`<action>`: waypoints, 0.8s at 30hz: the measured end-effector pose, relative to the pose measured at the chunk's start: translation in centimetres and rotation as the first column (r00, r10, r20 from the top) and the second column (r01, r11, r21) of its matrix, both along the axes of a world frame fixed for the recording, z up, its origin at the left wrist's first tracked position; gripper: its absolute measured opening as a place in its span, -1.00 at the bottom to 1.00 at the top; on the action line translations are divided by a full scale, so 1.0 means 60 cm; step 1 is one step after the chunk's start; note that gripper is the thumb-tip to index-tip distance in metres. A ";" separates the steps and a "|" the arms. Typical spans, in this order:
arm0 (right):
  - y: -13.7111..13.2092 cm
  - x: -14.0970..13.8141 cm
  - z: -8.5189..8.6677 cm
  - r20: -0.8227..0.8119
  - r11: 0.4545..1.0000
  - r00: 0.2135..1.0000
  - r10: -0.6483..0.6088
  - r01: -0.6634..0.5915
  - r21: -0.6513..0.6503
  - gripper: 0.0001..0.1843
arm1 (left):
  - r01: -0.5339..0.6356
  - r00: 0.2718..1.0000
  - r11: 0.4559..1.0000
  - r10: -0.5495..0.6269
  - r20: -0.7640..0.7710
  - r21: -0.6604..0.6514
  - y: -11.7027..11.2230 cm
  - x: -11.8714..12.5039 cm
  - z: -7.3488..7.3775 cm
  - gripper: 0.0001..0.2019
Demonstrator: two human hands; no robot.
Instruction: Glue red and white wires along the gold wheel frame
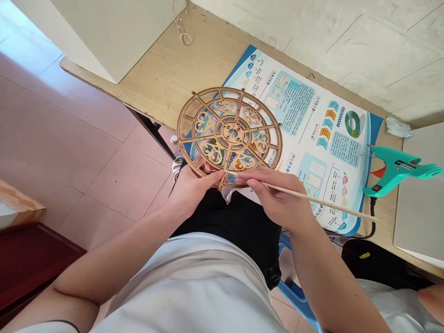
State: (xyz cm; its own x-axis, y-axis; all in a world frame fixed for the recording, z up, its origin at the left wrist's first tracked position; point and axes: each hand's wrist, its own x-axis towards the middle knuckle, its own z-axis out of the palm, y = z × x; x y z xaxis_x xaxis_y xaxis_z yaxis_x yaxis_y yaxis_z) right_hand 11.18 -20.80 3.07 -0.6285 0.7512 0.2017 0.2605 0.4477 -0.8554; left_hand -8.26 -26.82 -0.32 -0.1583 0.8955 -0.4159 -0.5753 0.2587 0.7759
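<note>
A round wooden openwork wheel (233, 131) with spokes and scrolled panels rests tilted at the table's front edge, over a printed poster. My left hand (197, 182) is closed on its near rim, and a thin pale wire or thread runs along the spokes to that spot. Between the fingers of my right hand (282, 192) is a long thin wooden stick (322, 202). Its front end meets the rim close to my left fingertips, while the back end points right. The exact contact at the tip is too small to make out.
A teal glue gun (398, 169) with a black cord lies on the right of the poster (301, 111). White boxes (421, 194) stand at both ends of the table. Loose wires (182, 27) lie at the back. Another person's sleeve (391, 300) shows at lower right.
</note>
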 end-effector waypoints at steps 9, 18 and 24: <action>-0.003 -0.006 0.012 0.043 0.999 0.999 -0.029 0.027 0.035 -0.79 | -0.001 1.000 1.000 0.002 -0.020 0.007 0.000 0.002 0.005 -0.79; -0.005 -0.010 0.012 0.035 0.985 0.991 -0.132 0.135 -0.109 -0.81 | -0.024 0.998 1.000 0.024 -0.051 0.007 -0.004 0.006 0.005 -0.70; 0.000 -0.015 0.021 0.035 0.974 0.982 -0.186 0.189 -0.126 -0.83 | -0.026 0.998 0.999 0.028 -0.056 0.034 -0.004 0.010 0.013 -0.58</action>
